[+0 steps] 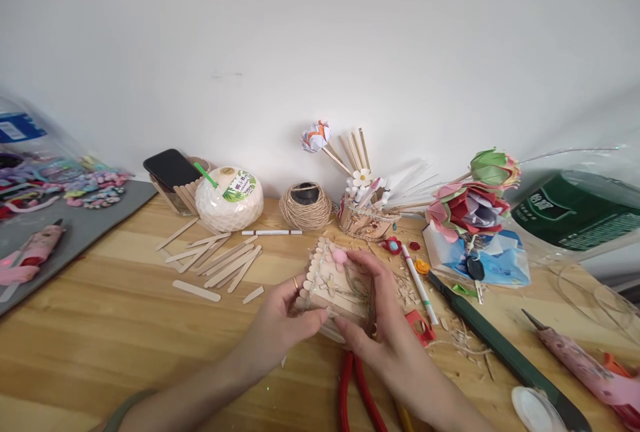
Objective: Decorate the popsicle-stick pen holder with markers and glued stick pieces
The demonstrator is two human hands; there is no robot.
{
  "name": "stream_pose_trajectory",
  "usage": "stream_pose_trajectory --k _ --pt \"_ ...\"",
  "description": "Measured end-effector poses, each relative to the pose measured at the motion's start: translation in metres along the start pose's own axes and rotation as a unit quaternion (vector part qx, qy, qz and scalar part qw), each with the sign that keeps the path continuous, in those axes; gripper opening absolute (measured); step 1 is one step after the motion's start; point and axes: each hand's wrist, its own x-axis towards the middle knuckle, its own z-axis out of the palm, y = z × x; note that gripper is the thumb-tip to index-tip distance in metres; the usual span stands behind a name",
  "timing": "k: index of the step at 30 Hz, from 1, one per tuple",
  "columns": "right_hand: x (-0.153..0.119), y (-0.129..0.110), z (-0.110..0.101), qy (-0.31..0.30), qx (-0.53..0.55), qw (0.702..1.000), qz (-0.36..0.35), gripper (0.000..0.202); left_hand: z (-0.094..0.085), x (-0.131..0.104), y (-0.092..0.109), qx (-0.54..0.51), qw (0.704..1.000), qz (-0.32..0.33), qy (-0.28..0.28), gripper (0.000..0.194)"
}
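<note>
Between my two hands is a small box made of wooden craft sticks [345, 295], its rounded stick ends forming a scalloped edge. A pink pompom [339, 256], twine and a small flower shape decorate its face. My left hand [295, 315] grips the left side, thumb along the lower edge. On the other side, my right hand [375, 305] wraps the right edge, its index finger near the pompom and its thumb at the bottom. The far side of the box is hidden. Red-handled pliers [353, 392] lie just below my hands.
Loose craft sticks [225, 262] lie left of centre. Behind stand a phone [171, 169] in a stick holder, a wrapped coconut [230, 202], a twine ball [306, 207] and a decorated pen holder [367, 219]. At right are paper flowers [470, 209], a long dark green tool [500, 345] and a pink glue gun [585, 369].
</note>
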Motion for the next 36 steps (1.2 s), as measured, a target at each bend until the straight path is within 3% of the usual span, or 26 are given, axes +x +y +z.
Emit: stream_pose_trajectory --k 36 --pt "0.0025 -0.0018 0.0016 0.003 -0.029 1.0 -0.005 0.055 -0.0003 0.0015 0.001 0.027 0.999 -0.013 0.027 0.027"
